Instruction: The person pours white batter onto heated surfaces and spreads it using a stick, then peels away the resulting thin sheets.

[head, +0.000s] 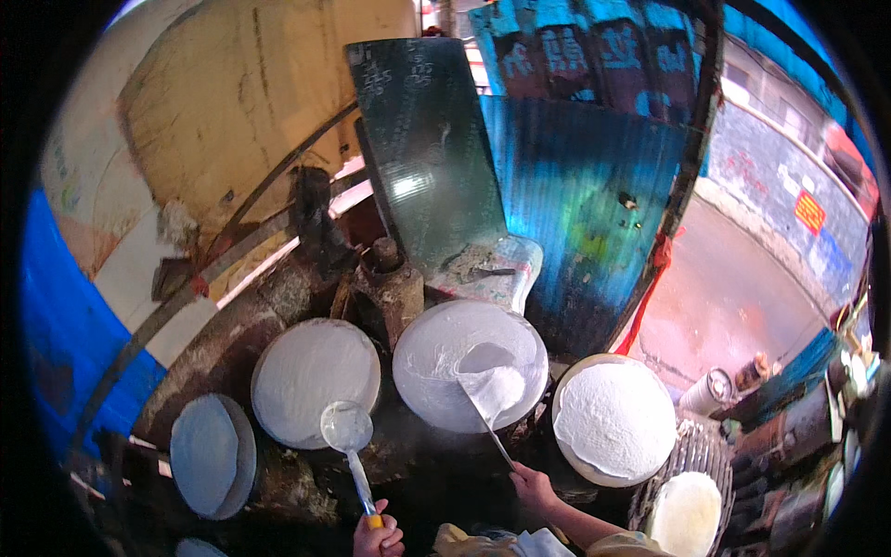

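Observation:
My left hand [378, 537] grips the handle of a ladle [347, 426] whose batter-coated bowl hangs over the lower edge of a round griddle [313, 379] covered in a smooth pale layer. My right hand [534, 487] is closed round the handle of a thin spatula or scraper [495, 440]. That tool's far end lies in the pale batter on the middle griddle [424, 397], where the batter is heaped and folded at the right. On the right-hand griddle [616, 418] rests a rough-surfaced white sheet with a loose-looking edge. A pale sheet partly covers another pan [243, 466] at the left.
A pale flat round [689, 515] lies on a ribbed rack [637, 512] at lower right. Behind the griddles stand a rusty metal cylinder [390, 292], a cloth-covered surface [532, 261] with a dark utensil, and a tall dark board [438, 160]. A white bucket [711, 391] stands at right.

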{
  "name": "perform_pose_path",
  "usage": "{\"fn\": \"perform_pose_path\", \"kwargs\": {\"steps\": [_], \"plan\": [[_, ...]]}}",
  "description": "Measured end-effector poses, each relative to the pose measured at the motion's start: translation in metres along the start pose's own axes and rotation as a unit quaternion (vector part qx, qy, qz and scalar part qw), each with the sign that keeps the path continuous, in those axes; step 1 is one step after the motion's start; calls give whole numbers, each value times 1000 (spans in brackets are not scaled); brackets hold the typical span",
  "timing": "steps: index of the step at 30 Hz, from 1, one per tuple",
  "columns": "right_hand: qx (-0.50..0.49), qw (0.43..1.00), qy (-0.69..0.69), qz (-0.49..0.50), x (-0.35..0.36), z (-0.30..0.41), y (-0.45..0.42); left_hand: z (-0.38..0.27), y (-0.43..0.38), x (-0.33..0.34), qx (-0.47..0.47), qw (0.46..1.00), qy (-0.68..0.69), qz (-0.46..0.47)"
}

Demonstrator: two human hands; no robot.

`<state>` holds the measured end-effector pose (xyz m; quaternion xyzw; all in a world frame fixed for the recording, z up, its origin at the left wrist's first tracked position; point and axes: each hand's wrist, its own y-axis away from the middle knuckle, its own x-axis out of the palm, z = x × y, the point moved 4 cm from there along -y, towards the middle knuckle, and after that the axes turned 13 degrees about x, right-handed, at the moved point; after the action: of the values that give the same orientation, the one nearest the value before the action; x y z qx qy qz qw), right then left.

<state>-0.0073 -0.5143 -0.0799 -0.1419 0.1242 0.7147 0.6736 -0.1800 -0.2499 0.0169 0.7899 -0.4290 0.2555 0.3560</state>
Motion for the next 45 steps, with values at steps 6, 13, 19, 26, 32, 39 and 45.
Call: {"fn": "perform_pose_path", "kwargs": {"steps": [6, 13, 19, 26, 32, 39, 45], "plan": [[209, 976, 49, -29, -52, -44, -74, -6, -2, 18, -8, 1000, -21, 2], [259, 956, -133, -24, -7, 27, -113, -1, -3, 32, -24, 1000, 0, 0], [197, 933, -274, -128, 79, 2, -60, 29, -11, 34, -93, 995, 10, 33], [304, 875, -375, -45, 23, 18, -96, 19, -9, 47, -89, 996, 16, 18], [371, 848, -363, 110, 66, 45, -64, 27, -25, 38, -94, 991, 65, 66], [317, 912, -255, 48, -5, 10, -124, -31, -65, 69, -151, 966, -100, 185], [417, 805, -308, 289, -12, 26, -55, -2, -118, 134, -71, 968, -129, 204]]}}
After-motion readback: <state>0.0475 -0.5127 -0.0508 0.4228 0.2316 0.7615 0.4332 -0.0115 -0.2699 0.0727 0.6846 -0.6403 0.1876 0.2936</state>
